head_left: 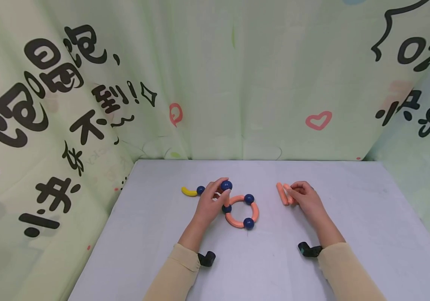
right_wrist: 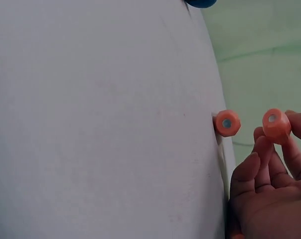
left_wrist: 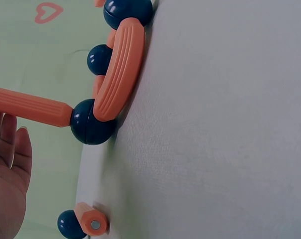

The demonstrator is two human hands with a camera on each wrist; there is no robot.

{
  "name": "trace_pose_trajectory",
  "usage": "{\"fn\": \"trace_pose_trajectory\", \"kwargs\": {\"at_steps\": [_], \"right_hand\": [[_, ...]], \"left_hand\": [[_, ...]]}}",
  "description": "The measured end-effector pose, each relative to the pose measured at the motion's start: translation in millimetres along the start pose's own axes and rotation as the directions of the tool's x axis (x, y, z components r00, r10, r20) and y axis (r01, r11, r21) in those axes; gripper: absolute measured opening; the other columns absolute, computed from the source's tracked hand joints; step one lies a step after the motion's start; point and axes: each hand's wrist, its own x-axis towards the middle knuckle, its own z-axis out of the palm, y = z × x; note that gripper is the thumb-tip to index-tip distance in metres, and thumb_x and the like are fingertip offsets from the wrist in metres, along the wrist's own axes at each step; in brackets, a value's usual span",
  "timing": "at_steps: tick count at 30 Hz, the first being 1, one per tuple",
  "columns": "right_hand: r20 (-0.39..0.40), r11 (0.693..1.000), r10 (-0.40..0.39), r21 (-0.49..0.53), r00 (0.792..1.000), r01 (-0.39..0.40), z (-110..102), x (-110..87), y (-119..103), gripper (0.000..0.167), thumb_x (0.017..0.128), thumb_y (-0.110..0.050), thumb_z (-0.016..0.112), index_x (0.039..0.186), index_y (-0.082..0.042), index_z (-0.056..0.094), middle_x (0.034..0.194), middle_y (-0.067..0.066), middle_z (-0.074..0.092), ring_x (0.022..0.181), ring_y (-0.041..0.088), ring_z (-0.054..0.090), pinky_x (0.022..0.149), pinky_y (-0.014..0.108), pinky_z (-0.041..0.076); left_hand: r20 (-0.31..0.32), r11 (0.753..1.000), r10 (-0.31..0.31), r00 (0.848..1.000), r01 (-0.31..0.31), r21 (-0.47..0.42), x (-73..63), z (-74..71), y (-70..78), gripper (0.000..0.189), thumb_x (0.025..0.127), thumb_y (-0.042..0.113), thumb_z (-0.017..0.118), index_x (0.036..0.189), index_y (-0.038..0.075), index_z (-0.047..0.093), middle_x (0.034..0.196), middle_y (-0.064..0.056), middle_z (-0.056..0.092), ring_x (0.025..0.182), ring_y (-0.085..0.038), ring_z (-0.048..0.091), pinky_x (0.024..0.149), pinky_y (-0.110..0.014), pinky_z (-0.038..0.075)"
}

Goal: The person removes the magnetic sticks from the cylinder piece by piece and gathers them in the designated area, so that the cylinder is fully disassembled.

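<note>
An orange and blue magnetic ring (head_left: 235, 224), built of curved orange rods and blue balls, lies on the table. Upright from its left ball stands a straight orange rod (left_wrist: 36, 107), topped by a blue ball (head_left: 226, 185). My left hand (head_left: 210, 202) holds this upright piece near the top, thumb and fingers on either side. Over on the right, my right hand (head_left: 309, 202) pinches a short orange rod (right_wrist: 276, 127) between thumb and fingers, raised off the table in the right wrist view. A second orange rod (head_left: 282, 194) lies just left of it.
Left of my left hand, a yellow curved rod (head_left: 189, 192) lies joined to a blue ball (head_left: 200, 190). In the left wrist view, an orange rod (left_wrist: 94, 224) touches a blue ball there. A printed curtain (head_left: 245, 83) hangs behind the white table (head_left: 260, 267).
</note>
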Motion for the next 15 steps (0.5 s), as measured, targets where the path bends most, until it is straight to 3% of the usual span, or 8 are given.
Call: {"fn": "trace_pose_trajectory", "kwargs": {"at_steps": [7,11,15], "right_hand": [[0.005,0.998,-0.022,-0.055,1.0,0.022,-2.8,4.4,1.4,0.057,0.097,-0.048,0.057,0.133,-0.005,0.047,0.121,0.015,0.059,0.087,0.012,0.061,0.074,0.023,0.052],[0.014,0.995,-0.021,-0.098,1.0,0.023,-2.9,8.3,2.1,0.057,0.098,-0.047,0.057,0.135,-0.005,0.047,0.123,0.017,0.058,0.088,0.015,0.063,0.072,0.021,0.054],[0.001,0.977,-0.042,-0.208,0.999,0.041,-2.4,13.0,3.6,0.058,0.098,-0.049,0.055,0.134,-0.004,0.049,0.125,0.018,0.057,0.095,0.022,0.061,0.073,0.025,0.053]], "left_hand": [[0.007,1.0,-0.018,1.0,0.019,-0.01,-1.8,-0.8,-0.5,0.047,0.097,0.049,0.057,0.142,0.035,0.05,0.119,0.004,0.064,0.105,-0.013,0.057,0.09,-0.028,0.051],[0.009,0.999,-0.008,1.0,0.009,-0.031,-1.7,-0.7,-0.7,0.052,0.096,0.04,0.062,0.145,0.029,0.047,0.118,0.002,0.067,0.107,-0.014,0.059,0.09,-0.029,0.052],[0.022,1.0,-0.003,1.0,0.003,-0.025,-0.3,0.2,-3.9,0.049,0.096,0.032,0.065,0.142,0.025,0.05,0.11,0.001,0.067,0.102,-0.014,0.059,0.088,-0.029,0.052]]}}
